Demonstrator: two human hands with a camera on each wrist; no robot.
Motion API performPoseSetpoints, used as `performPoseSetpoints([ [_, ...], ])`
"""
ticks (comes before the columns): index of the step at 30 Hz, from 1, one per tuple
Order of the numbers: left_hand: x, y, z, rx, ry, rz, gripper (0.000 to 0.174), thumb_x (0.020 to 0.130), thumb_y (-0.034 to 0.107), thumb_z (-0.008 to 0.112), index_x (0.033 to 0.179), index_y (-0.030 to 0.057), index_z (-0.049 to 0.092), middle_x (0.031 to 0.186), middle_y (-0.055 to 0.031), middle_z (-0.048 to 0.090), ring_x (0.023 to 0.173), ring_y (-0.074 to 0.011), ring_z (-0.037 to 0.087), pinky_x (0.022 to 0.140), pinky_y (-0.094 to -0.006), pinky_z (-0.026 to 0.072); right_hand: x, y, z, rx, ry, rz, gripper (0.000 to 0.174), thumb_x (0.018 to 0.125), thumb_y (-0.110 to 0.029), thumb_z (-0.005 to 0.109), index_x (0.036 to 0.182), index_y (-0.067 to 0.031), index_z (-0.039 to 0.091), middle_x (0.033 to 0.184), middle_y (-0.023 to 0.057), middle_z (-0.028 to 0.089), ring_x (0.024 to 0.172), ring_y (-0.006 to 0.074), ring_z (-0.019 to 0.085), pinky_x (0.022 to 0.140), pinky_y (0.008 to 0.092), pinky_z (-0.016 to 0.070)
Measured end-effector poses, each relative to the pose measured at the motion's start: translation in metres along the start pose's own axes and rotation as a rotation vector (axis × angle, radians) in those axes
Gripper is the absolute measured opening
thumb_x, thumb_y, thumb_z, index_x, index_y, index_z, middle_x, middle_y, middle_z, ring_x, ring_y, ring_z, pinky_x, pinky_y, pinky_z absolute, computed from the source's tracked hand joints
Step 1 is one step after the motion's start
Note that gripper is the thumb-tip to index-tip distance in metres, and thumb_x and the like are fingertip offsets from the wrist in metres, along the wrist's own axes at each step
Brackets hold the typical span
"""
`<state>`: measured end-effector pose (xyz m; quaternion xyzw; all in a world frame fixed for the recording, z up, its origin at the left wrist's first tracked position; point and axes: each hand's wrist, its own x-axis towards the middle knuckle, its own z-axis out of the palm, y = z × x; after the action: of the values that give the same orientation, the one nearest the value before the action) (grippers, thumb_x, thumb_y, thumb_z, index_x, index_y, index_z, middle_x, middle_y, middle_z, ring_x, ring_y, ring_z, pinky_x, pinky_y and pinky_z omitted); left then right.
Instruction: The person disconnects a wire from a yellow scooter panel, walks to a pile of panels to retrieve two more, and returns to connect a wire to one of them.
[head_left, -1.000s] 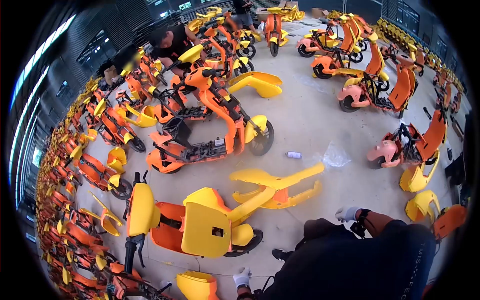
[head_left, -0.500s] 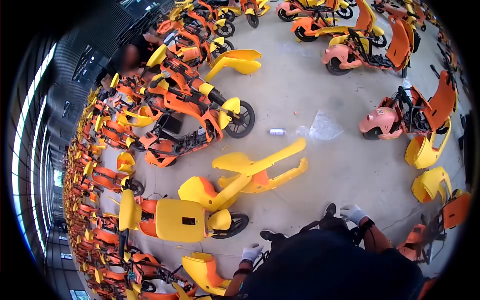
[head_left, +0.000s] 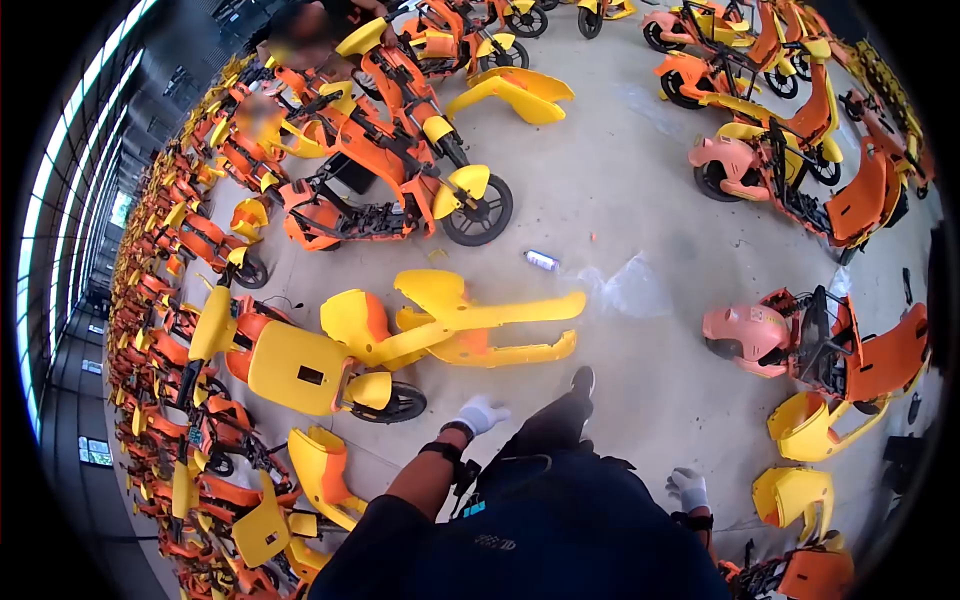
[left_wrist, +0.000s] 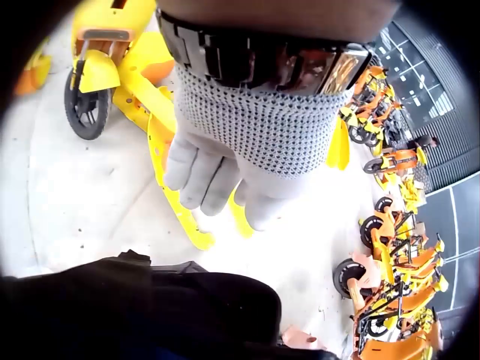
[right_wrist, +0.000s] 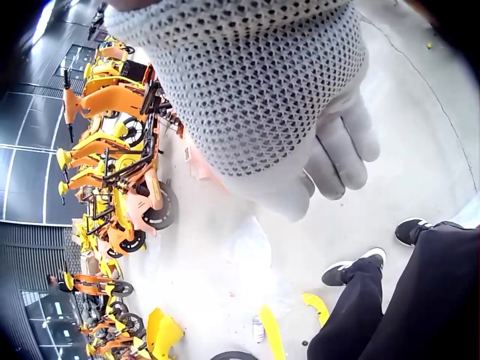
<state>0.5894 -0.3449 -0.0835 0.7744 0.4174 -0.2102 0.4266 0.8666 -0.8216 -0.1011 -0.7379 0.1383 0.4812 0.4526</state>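
My left hand [head_left: 480,414], in a white knit glove, swings out ahead of the body with nothing in it. Its fingers hang relaxed in the left wrist view, below a dark metal watch band [left_wrist: 262,64]. Nearest to it in the head view is the small black wheel [head_left: 395,402] of a yellow-and-orange scooter [head_left: 290,365]. Long yellow body panels [head_left: 510,314] lie ahead on the floor. My right hand [head_left: 687,488], gloved alike, hangs beside the body at the right. In the right wrist view its fingers [right_wrist: 349,161] are loosely bent and hold nothing.
A spray can [head_left: 541,260] and a clear plastic sheet [head_left: 632,288] lie on the floor ahead. Partly stripped scooters [head_left: 815,335] stand at the right beside loose yellow covers [head_left: 815,425]. Dense rows of scooters fill the left. Another person [head_left: 305,35] bends over scooters at the back.
My body has stepped forward and the head view has shifted. The left hand has swung forward while the right hand has dropped back; both stay without anything in them.
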Motion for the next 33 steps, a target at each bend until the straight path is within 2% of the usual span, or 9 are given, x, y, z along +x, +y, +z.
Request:
performPoseSetpoints([
  [8, 0.088, 0.017, -0.004, -0.316, -0.024, -0.298, 0.055, 0.076, 0.037, 0.073, 0.114, -0.0017, 0.067, 0.098, -0.018, 0.071, 0.078, -0.023, 0.07, 0.078, -0.0331, 0.0555, 0.06, -0.128, -0.02, -0.147, -0.012, 0.072, 0.033, 0.087, -0.017, 0.061, 0.114, 0.0029, 0.063, 0.088, 0.0094, 0.068, 0.073, 0.017, 0.067, 0.061, 0.0274, 0.0523],
  [17, 0.218, 0.135, -0.101, -0.348, 0.115, -0.02, 0.053, 0.078, 0.035, 0.07, 0.114, -0.0028, 0.066, 0.098, -0.0197, 0.071, 0.08, -0.0241, 0.07, 0.078, -0.0336, 0.0552, 0.126, -0.35, -0.017, -0.273, 0.01, -0.245, 0.031, 0.087, -0.02, 0.061, 0.109, 0.0019, 0.064, 0.088, 0.0067, 0.067, 0.074, 0.0147, 0.066, 0.063, 0.0251, 0.0511],
  [22, 0.241, 0.182, -0.135, -0.457, 0.199, -0.044, 0.056, 0.079, 0.038, 0.07, 0.118, -0.0016, 0.064, 0.104, -0.0219, 0.069, 0.098, -0.0288, 0.067, 0.087, -0.036, 0.0524, 0.202, -0.407, -0.017, -0.259, -0.07, -0.125, 0.021, 0.088, -0.017, 0.059, 0.098, -0.0006, 0.066, 0.081, 0.0033, 0.064, 0.069, 0.012, 0.063, 0.059, 0.0249, 0.0487],
  [24, 0.243, 0.179, -0.132, -0.306, 0.279, -0.082, 0.052, 0.082, 0.033, 0.067, 0.118, -0.0036, 0.063, 0.094, -0.0179, 0.071, 0.08, -0.0222, 0.069, 0.076, -0.0321, 0.0542, 0.271, -0.407, -0.044, -0.329, -0.241, -0.07, 0.025, 0.085, -0.013, 0.06, 0.105, 0.0018, 0.066, 0.086, 0.0065, 0.067, 0.066, 0.016, 0.064, 0.058, 0.0291, 0.0498],
  [26, 0.233, 0.172, -0.117, -0.349, 0.305, -0.294, 0.054, 0.079, 0.039, 0.068, 0.116, -0.0001, 0.065, 0.104, -0.0186, 0.07, 0.094, -0.0283, 0.067, 0.085, -0.0351, 0.0523, 0.385, -0.389, -0.098, -1.001, -0.531, -0.739, 0.023, 0.085, -0.013, 0.061, 0.104, 0.0003, 0.067, 0.083, 0.0069, 0.067, 0.063, 0.016, 0.062, 0.056, 0.0308, 0.0485],
  [27, 0.238, 0.169, -0.114, -0.356, 0.306, -0.369, 0.055, 0.078, 0.042, 0.068, 0.115, 0.0017, 0.067, 0.109, -0.0189, 0.069, 0.101, -0.0313, 0.066, 0.09, -0.0366, 0.0513, 0.39, -0.419, -0.092, -0.967, -0.5, -0.746, 0.024, 0.085, -0.014, 0.062, 0.104, -0.0001, 0.067, 0.081, 0.0074, 0.068, 0.065, 0.0159, 0.063, 0.057, 0.0305, 0.0489],
  [29, 0.255, 0.123, -0.058, -0.551, 0.397, -0.544, 0.046, 0.08, 0.038, 0.067, 0.109, 0.0031, 0.069, 0.096, -0.015, 0.072, 0.088, -0.0275, 0.069, 0.08, -0.0351, 0.0543, 0.385, -0.496, -0.081, -0.904, -0.507, -0.728, 0.025, 0.084, -0.016, 0.063, 0.102, 0.0009, 0.067, 0.079, 0.0088, 0.069, 0.068, 0.0167, 0.066, 0.058, 0.0298, 0.0499],
  [32, 0.227, 0.218, -0.063, -1.005, 0.451, -0.903, 0.03, 0.084, 0.03, 0.068, 0.1, 0.0046, 0.069, 0.074, -0.0052, 0.067, 0.059, -0.0153, 0.063, 0.054, -0.0308, 0.0512, 0.5, -0.589, -0.098, -0.172, -0.698, 0.254, 0.016, 0.087, -0.012, 0.06, 0.093, 0.0008, 0.067, 0.077, 0.0108, 0.065, 0.075, 0.0239, 0.066, 0.064, 0.0347, 0.0513],
  [33, 0.233, 0.244, -0.06, -1.001, 0.365, -0.915, 0.034, 0.082, 0.029, 0.071, 0.106, 0.0038, 0.067, 0.081, -0.0073, 0.069, 0.064, -0.0178, 0.066, 0.058, -0.0309, 0.0542, 0.515, -0.624, -0.092, -0.397, -0.475, 0.145, 0.02, 0.083, -0.01, 0.062, 0.1, 0.0006, 0.068, 0.079, 0.0127, 0.068, 0.071, 0.0232, 0.068, 0.059, 0.0344, 0.0522],
])
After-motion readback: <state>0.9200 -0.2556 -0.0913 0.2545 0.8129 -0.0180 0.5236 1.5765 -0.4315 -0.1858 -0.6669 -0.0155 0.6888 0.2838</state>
